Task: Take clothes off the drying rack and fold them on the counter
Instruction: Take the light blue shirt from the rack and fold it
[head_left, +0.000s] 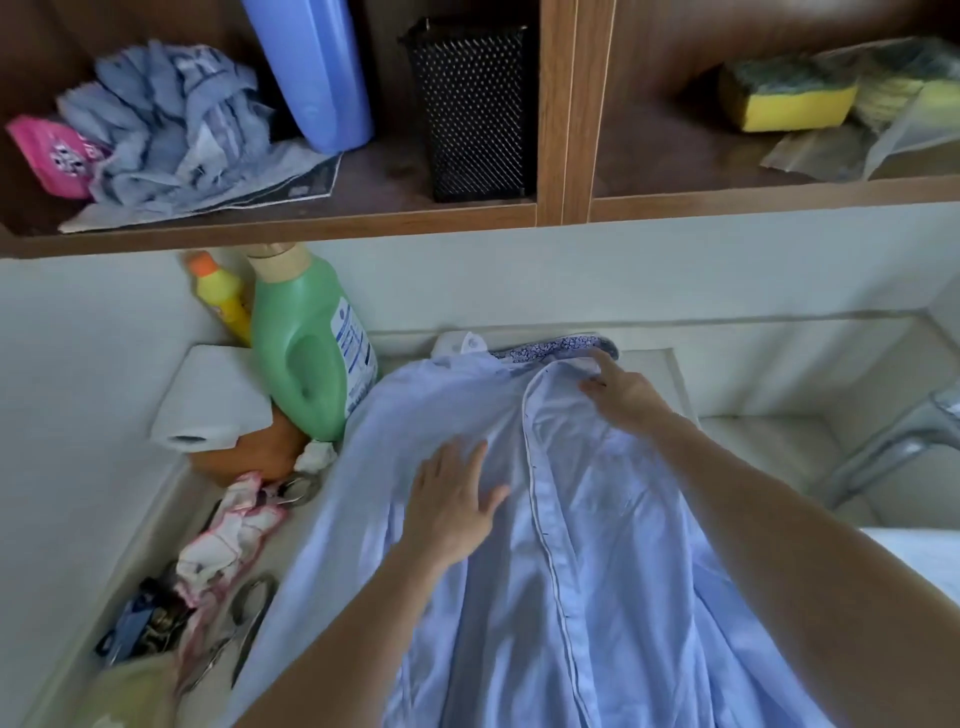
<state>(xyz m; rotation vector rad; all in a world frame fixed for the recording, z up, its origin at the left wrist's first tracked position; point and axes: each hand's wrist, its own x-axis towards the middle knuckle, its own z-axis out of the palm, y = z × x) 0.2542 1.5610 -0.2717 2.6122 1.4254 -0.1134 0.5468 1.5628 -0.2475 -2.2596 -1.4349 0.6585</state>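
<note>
The left hand (457, 499) lies flat on the chest of a pale blue button-up cotton shirt (597, 545), its grip fully open, fingers spread and straight, palm pressing the cloth down just left of the button placket. The right hand (621, 392) reaches further up the same shirt to the neck, its forefinger stretched out and touching the collar with its blue floral lining (561, 345); the other fingers are tucked out of sight, so I cannot tell whether that grip pinches the cloth or only presses it. The shirt itself is spread front-up along the pale surface (654, 364), collar at the far end against the wall, tail running towards the person. Just beside its left shoulder stands a green plastic detergent jug (306, 353), with a yellow bottle capped in orange (221, 296) behind it and a white paper roll (208, 400) to the left. Nearer along the left edge lie a crumpled pink-and-white cloth (228, 535) and steel scissors (249, 623). To the right is a metal tap (893, 447). On the wooden shelf (311, 218) above are a yellow sponge (789, 98) and a black mesh holder (472, 109).
</note>
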